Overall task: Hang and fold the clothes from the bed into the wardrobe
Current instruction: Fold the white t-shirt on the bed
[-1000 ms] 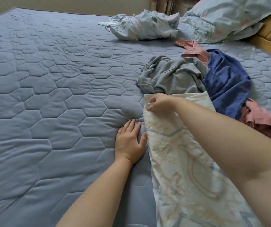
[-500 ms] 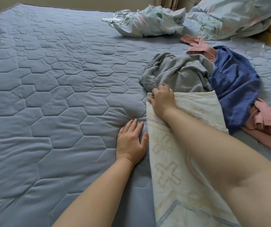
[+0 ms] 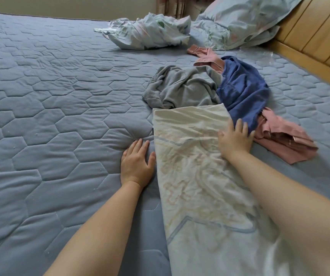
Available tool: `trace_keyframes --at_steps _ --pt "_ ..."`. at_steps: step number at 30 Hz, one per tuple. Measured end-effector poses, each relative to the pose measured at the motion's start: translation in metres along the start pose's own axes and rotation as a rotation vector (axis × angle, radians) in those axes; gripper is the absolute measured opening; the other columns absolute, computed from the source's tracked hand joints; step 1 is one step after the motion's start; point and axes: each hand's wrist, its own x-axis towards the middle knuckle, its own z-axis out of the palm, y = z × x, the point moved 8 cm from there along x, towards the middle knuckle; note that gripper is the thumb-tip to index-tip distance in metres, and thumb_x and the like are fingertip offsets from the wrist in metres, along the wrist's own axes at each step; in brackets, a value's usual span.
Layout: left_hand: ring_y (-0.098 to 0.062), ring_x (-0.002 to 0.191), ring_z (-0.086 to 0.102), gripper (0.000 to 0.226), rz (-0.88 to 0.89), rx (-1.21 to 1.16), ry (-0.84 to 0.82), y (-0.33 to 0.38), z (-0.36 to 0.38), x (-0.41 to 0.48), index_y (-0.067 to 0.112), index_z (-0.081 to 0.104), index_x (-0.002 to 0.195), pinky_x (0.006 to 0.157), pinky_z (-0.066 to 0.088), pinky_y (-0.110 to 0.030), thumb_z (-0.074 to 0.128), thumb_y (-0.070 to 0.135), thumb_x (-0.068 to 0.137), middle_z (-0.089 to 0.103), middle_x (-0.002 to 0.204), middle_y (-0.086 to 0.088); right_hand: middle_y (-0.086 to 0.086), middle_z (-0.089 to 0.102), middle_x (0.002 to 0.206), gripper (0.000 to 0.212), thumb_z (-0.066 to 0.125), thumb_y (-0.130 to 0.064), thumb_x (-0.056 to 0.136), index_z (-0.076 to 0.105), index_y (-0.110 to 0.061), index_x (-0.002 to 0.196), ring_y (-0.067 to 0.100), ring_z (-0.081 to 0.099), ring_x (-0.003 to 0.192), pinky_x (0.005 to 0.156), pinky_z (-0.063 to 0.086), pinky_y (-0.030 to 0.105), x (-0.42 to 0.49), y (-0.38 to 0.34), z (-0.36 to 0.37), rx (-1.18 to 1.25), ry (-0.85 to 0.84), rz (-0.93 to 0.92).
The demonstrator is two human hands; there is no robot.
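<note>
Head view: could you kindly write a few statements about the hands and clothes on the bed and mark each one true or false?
1. The right hand lies flat on the cream patterned cloth. True.
2. The left hand pinches that cloth's edge. False: it rests flat on the quilted bed cover beside the cloth.
3. The grey garment lies crumpled just beyond the cloth's far edge. True.
4. The blue garment lies left of the grey garment. False: it lies to its right.
</note>
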Motion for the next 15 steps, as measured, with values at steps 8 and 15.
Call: trace_keyframes --at_steps 8,15 --pt "-0.029 0.136 0.033 0.059 -0.034 -0.243 0.212 0.04 -0.04 0.019 0.007 0.042 0.14 0.113 0.019 -0.037 0.046 0.029 0.085 0.04 0.146 -0.014 0.021 0.059 0.122 0.044 0.043 -0.038 0.099 0.057 0.0 0.117 0.037 0.054 0.111 0.089 0.041 0.037 -0.04 0.066 0.021 0.652 -0.155 0.255" --pt "-0.021 0.146 0.011 0.065 0.609 0.183 -0.21 0.203 0.048 0.055 0.026 0.031 0.147 0.116 0.009 -0.038 0.049 0.01 0.086 0.02 0.158 0.0 0.015 0.07 0.103 0.05 0.056 -0.045 0.092 0.07 0.001 0.105 0.026 0.065 0.099 0.091 0.051 0.037 -0.051 0.075 0.036 1.003 -0.383 0.286"
